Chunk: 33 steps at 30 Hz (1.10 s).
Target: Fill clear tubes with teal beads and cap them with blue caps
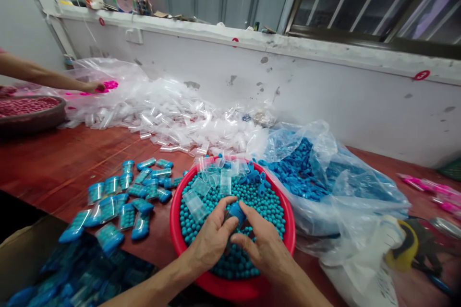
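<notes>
Above the red basin (176, 230), my left hand (212, 235) is closed around a small clear tube with a blue cap (236, 212). My right hand (264, 242) grips the same tube from the other side, thumb and forefinger bent at its cap. My fingers hide most of the tube, so its contents cannot be made out. Teal beads (266, 208) fill the basin. On them, toward the far rim, lie several clear empty tubes (194, 204) and a few loose blue caps (262, 184).
Capped, bead-filled tubes (126, 216) lie left, above a box of more (90, 273). Clear tubes (173, 115) heap along the wall. A plastic bag of blue caps (302, 168) lies right, near a tape dispenser (403, 244). Another person's hand (94, 87) reaches toward pink pieces.
</notes>
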### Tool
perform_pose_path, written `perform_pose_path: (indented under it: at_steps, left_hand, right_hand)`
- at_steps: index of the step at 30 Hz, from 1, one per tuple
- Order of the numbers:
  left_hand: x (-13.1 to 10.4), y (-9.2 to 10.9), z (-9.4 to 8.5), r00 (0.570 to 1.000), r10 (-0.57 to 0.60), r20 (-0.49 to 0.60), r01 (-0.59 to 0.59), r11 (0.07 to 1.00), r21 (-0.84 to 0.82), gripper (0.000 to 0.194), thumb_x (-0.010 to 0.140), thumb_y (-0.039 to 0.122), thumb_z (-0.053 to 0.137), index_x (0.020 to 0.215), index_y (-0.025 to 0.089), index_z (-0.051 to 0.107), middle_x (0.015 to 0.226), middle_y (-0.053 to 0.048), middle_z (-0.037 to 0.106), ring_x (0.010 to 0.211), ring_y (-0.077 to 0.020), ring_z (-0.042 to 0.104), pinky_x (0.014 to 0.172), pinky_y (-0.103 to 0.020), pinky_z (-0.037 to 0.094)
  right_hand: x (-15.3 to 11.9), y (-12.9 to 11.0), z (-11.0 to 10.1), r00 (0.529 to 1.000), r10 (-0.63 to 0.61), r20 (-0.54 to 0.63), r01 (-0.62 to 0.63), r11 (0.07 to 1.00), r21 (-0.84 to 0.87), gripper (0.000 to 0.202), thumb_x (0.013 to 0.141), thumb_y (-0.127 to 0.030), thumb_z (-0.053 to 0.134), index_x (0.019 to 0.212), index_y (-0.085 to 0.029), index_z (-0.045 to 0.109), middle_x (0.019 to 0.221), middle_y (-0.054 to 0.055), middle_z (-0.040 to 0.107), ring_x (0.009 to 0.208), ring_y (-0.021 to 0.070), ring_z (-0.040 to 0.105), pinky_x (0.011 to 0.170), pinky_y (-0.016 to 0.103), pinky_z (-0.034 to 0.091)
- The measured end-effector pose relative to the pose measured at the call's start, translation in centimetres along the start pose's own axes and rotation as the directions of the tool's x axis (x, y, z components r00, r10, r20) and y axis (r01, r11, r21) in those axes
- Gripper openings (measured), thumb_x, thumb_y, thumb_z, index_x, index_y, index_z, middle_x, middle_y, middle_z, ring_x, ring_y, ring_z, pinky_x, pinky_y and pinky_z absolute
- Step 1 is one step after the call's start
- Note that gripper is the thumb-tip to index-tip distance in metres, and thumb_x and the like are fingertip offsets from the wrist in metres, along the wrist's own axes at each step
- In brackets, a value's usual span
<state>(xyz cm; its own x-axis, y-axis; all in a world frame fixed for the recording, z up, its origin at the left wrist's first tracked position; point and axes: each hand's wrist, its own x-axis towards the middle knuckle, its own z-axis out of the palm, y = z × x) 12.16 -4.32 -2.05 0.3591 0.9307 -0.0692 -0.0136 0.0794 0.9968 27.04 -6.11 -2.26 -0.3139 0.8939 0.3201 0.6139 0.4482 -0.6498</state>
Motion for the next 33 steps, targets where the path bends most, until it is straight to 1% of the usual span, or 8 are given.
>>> perform_pose_path:
  at_steps: [3,8,13,19,22,25,29,33]
  left_hand:
    - [0.1,0.1,0.1,0.999,-0.028,0.02,0.029,0.999,-0.041,0.033,0.079,0.03,0.043,0.11,0.018,0.038,0.057,0.009,0.04,0.037,-0.0045,0.033,0.036,-0.016,0.028]
    - [0.5,0.2,0.8,0.994,0.005,-0.11,-0.012,0.998,-0.061,0.018,0.076,0.023,0.047,0.093,0.018,0.045,0.061,0.007,0.043,0.052,-0.0061,0.038,0.049,-0.017,0.032]
    - [0.7,0.2,0.8,1.0,0.024,-0.013,-0.024,0.999,-0.033,0.019,0.075,0.022,0.047,0.094,0.019,0.045,0.059,0.008,0.04,0.053,-0.0071,0.037,0.052,-0.018,0.032]
    - [0.6,-0.1,1.4,0.987,0.042,-0.155,-0.039,0.999,0.025,0.011,0.075,0.019,0.045,0.086,0.019,0.046,0.061,0.006,0.044,0.058,-0.0091,0.042,0.056,-0.02,0.034]
    - [0.4,-0.3,2.0,0.978,0.123,-0.167,-0.106,0.989,0.108,0.008,0.076,0.018,0.043,0.083,0.02,0.047,0.064,0.005,0.046,0.061,-0.0104,0.045,0.06,-0.021,0.036]
    - [-0.2,-0.1,1.8,0.975,0.144,-0.172,-0.105,0.971,0.217,0.008,0.078,0.019,0.042,0.084,0.02,0.048,0.064,0.004,0.048,0.062,-0.0117,0.046,0.061,-0.023,0.037]
    - [-1.0,1.2,-1.5,0.961,0.19,-0.201,-0.086,0.896,0.436,0.02,0.08,0.026,0.041,0.097,0.02,0.051,0.072,0.001,0.055,0.064,-0.0142,0.05,0.064,-0.025,0.04]
    - [-1.2,3.0,-8.6,0.862,0.323,-0.39,0.059,0.701,0.711,0.036,0.082,0.035,0.038,0.114,0.021,0.048,0.093,-0.003,0.062,0.08,-0.0191,0.057,0.074,-0.03,0.043]
  right_hand:
    - [0.1,0.0,0.1,1.0,0.008,0.012,-0.008,1.0,0.027,0.044,0.086,-0.037,0.04,0.123,-0.013,0.043,0.113,0.014,0.057,0.096,0.0227,0.058,0.078,0.033,0.049]
    - [-0.1,-1.1,1.3,0.992,0.085,0.091,-0.069,0.984,-0.164,0.086,0.062,-0.04,0.069,0.13,-0.011,0.026,0.125,0.021,0.043,0.102,0.0353,0.053,0.074,0.045,0.049]
    - [0.2,-1.9,1.3,0.995,0.102,0.007,-0.1,0.986,-0.134,0.067,0.065,-0.027,0.06,0.123,-0.013,0.029,0.105,0.014,0.054,0.084,0.028,0.06,0.065,0.039,0.05]
    - [0.3,-1.2,1.6,0.999,0.036,0.002,-0.036,0.991,-0.132,0.059,0.061,-0.021,0.058,0.114,-0.015,0.034,0.096,0.01,0.053,0.079,0.0247,0.059,0.062,0.035,0.049]
    - [-0.1,-1.0,2.3,0.998,0.013,-0.067,-0.023,0.989,-0.148,0.061,0.061,-0.025,0.06,0.114,-0.014,0.032,0.093,0.01,0.053,0.075,0.0242,0.059,0.06,0.034,0.048]
    - [-0.2,-1.2,2.4,0.999,0.049,-0.007,-0.05,0.991,-0.126,0.058,0.063,-0.027,0.061,0.114,-0.015,0.035,0.092,0.009,0.054,0.07,0.0224,0.06,0.056,0.032,0.048]
    - [0.8,-1.6,1.6,0.986,0.027,0.165,-0.01,0.995,-0.1,0.075,0.07,-0.031,0.062,0.132,-0.017,0.021,0.118,0.014,0.05,0.091,0.0251,0.059,0.071,0.035,0.048]
    - [3.3,-1.9,1.8,0.98,0.044,0.194,-0.014,0.988,-0.152,0.05,0.082,-0.032,0.051,0.126,-0.017,0.035,0.102,0.01,0.062,0.088,0.023,0.06,0.074,0.033,0.046]
